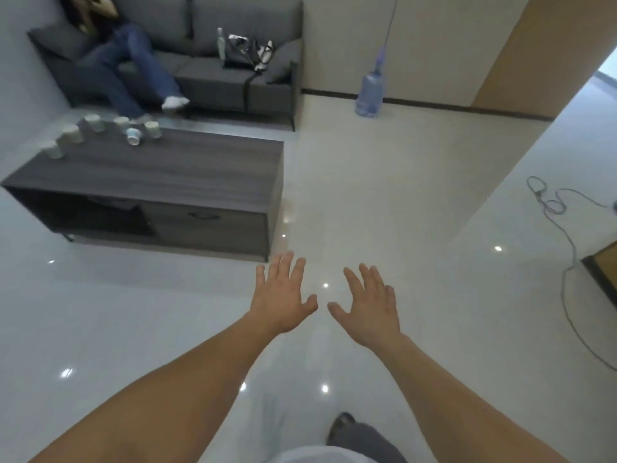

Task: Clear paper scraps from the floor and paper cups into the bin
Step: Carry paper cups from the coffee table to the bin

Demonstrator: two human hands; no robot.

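Several pale paper cups (71, 134) stand along the far left edge of a low grey wooden table (187, 168); one cup (133, 136) lies tipped on its side. My left hand (282, 295) and my right hand (369, 304) are stretched out side by side above the glossy white floor, palms down, fingers spread, holding nothing. Both hands are well short of the table and the cups. No bin and no paper scraps show in this view.
A person sits on the grey sofa (213, 71) behind the table, beside a bag (245, 51). A blue water bottle (370, 91) stands by the far wall. A grey cable (564, 262) trails across the floor at right. My foot (344, 424) is below.
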